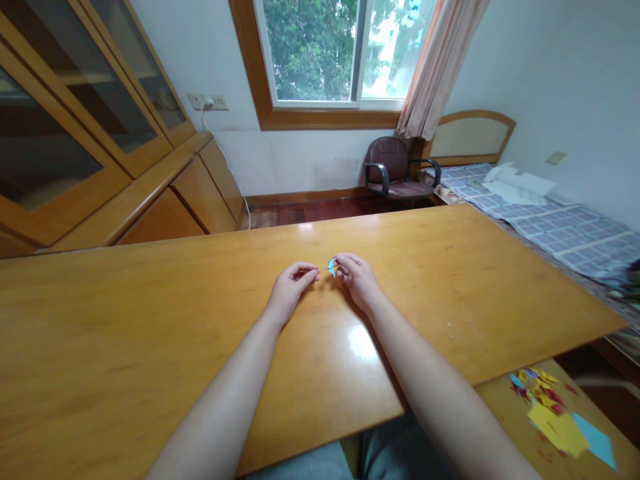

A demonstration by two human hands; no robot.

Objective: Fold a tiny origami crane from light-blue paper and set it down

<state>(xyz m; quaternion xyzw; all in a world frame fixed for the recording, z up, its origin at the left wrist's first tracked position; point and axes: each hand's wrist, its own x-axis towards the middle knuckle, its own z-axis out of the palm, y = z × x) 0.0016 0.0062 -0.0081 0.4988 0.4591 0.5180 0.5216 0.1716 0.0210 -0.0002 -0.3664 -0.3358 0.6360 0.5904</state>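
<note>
A small folded light-blue paper piece (331,268) is pinched between the thumb and fingers of my right hand (356,277), just above the wooden table (150,320). Its pointed end hangs down, and its exact shape is too small to make out. Just to its left, my left hand (291,288) has its fingers curled and the thumb against them. Nothing shows between those fingertips, and a narrow gap parts them from the blue paper.
At the lower right, a lower surface (505,407) holds a pile of small colourful folded papers (537,387), a yellow sheet (557,428) and a light-blue sheet (595,440). A brown armchair (393,167) and a bed (565,220) stand beyond the table. Glass-door cabinets (100,100) line the left.
</note>
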